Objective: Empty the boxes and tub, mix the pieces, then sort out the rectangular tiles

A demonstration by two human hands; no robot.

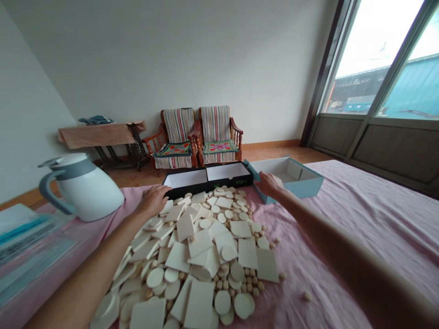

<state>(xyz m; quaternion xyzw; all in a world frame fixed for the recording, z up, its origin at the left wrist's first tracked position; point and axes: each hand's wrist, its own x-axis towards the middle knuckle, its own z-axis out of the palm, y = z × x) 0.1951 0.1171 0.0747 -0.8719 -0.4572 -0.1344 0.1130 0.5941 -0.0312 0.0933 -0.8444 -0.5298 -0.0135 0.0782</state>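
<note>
Lying on the pink cloth (377,214), a big heap of flat tiles (202,246) is left out of the boxes, while the open left hand (152,201) is held by the black box (192,189) and the right hand (269,184) is set at the blue box (305,187), with its grip not clear.

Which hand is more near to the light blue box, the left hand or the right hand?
Right. The right hand is at the near corner of the light blue box. The left hand is much farther away, on the other side of the black box.
</note>
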